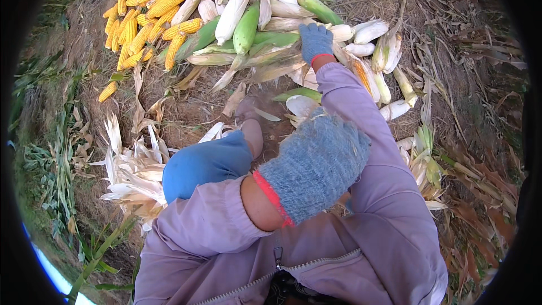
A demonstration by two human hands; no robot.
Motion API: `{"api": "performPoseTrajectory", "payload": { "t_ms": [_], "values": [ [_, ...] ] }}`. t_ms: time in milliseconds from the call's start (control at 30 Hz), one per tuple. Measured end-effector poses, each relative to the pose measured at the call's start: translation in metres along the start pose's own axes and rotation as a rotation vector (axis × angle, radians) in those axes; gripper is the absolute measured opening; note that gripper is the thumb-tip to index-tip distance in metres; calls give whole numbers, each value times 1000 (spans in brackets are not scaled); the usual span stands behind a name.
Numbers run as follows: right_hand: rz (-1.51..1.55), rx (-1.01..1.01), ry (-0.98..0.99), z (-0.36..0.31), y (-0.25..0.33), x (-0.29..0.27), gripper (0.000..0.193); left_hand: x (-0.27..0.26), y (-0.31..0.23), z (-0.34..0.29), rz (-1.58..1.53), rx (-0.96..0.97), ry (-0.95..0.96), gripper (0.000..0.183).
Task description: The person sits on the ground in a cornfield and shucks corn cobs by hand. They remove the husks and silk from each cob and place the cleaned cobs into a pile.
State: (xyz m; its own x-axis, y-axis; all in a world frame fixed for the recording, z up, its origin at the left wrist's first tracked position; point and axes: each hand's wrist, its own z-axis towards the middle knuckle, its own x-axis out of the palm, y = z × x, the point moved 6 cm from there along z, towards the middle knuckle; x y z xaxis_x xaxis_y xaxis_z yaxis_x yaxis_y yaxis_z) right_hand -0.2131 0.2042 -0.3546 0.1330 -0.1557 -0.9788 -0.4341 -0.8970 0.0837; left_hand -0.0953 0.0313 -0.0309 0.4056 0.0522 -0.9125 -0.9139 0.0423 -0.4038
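My left hand [315, 161], in a blue-grey knitted glove with a red cuff, is close in front of my chest. Its back faces up and its fingers are hidden beneath. A pale husk [301, 105] shows just past its far edge; whether the hand touches it I cannot tell. Farther off, my right hand [316, 41] in a matching glove reaches into a pile of unhusked corn. Its fingers curl over a pale-husked ear of corn [342, 33], whose end shows to the right. Green-husked ears [246, 29] lie left of that hand.
Bare yellow cobs [164, 3] are heaped at the far left, with one single cob [107, 91] apart. Stripped husks [135, 169] lie beside my blue-clothed knee [206, 164]. More husks [423, 164] are right of my right arm. Dry stalks and leaves cover the soil.
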Motion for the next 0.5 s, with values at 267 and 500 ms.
{"api": "performPoseTrajectory", "payload": {
  "t_ms": [267, 500],
  "values": [
    [58, -168, 103, -45, 4, -7, 76, 5, -17, -7, -36, -3, 20, 29],
    [807, 18, 303, -172, 29, -12, 73, -1, -37, -22, -67, 49, -95, 26]
  ]
}}
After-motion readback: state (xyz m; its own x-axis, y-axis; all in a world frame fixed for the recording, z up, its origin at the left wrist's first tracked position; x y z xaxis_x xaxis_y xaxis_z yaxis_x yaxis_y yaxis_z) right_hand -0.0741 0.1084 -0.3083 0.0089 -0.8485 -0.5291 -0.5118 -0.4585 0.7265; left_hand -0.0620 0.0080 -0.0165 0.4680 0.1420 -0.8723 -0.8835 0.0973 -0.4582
